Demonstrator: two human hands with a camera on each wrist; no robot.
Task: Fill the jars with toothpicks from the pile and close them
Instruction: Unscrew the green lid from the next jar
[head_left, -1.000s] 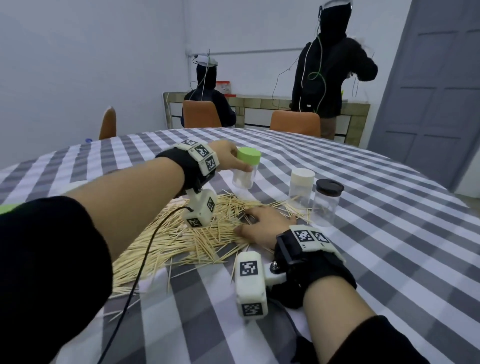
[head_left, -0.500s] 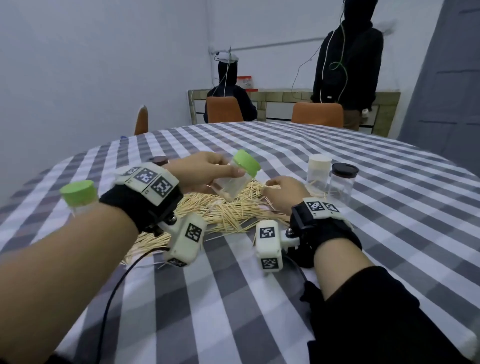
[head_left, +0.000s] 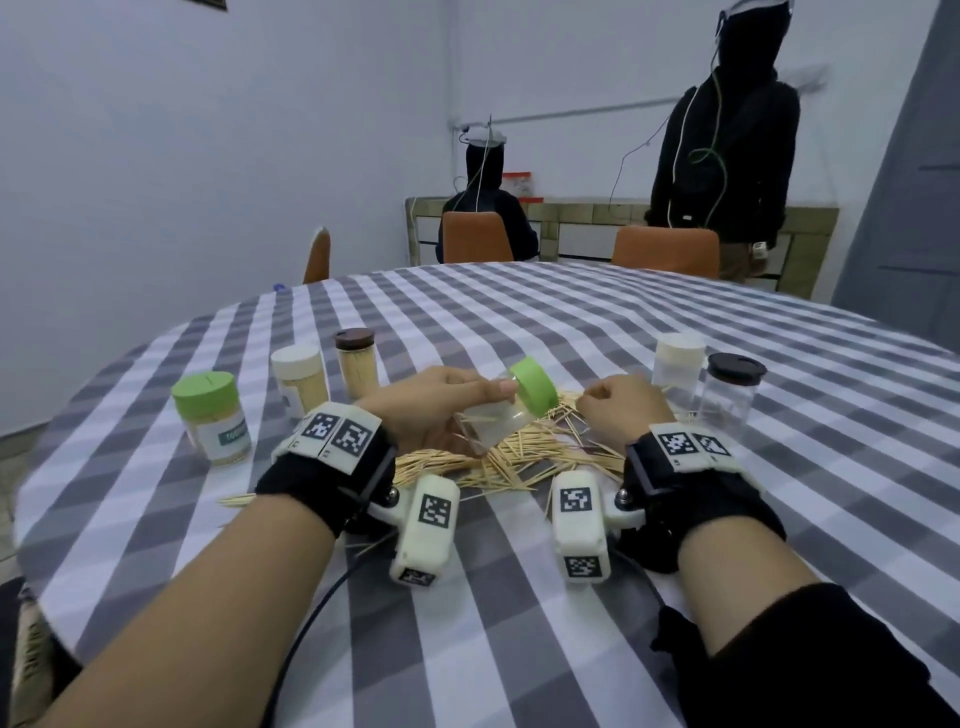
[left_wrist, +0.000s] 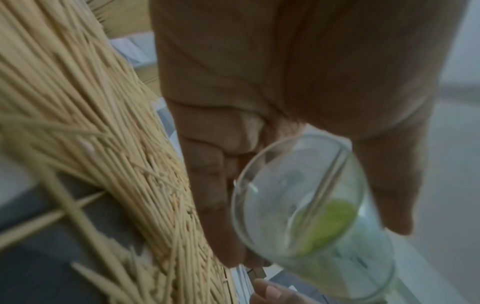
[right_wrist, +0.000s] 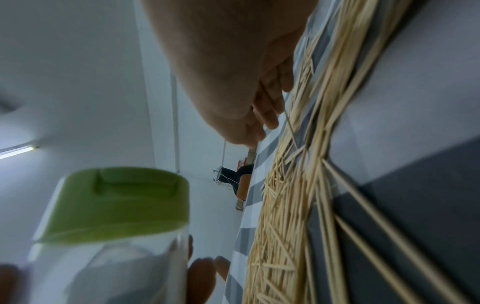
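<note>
The round surface (head_left: 519, 322) under its grey-and-white check cloth carries everything. At its near middle sprawls the toothpick pile (head_left: 524, 452). Three filled, capped jars (head_left: 304, 387) stand in a row at the left; two clear capped jars (head_left: 727, 400), apparently empty, stand at the right, just beyond the pile.

Above the pile the left hand (head_left: 415, 410) has its fingers wrapped round the green-lidded jar (head_left: 498, 421). The jar is tilted, its long axis running from the base, near and left, up to the lid (head_left: 535, 387), far and right. It holds only a toothpick or two, and the lid is still on.

The right hand (head_left: 621, 410) hovers just right of that lid, fingers curled, apparently pinching a toothpick or so. Being nearest, it would likely take the lid off.
</note>
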